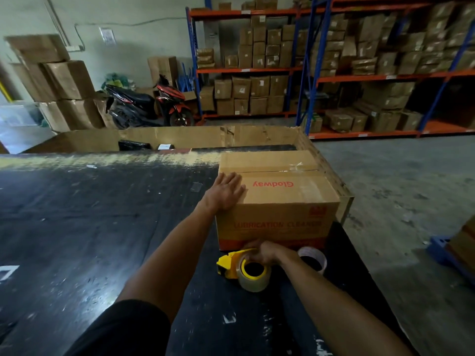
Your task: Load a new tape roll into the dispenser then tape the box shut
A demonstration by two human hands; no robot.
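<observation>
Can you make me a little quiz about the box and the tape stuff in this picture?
1. True or false: the left hand lies flat on top of the cardboard box.
2. What colour is the tape dispenser under the right hand? A red, B yellow, C green.
3. What lies on the table just right of the dispenser?

Key: 1 true. 2 B. 3 a nearly empty tape core.

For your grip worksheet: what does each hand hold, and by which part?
Right hand grips the yellow tape dispenser at its top. Left hand lies flat on the box, holding nothing.
</observation>
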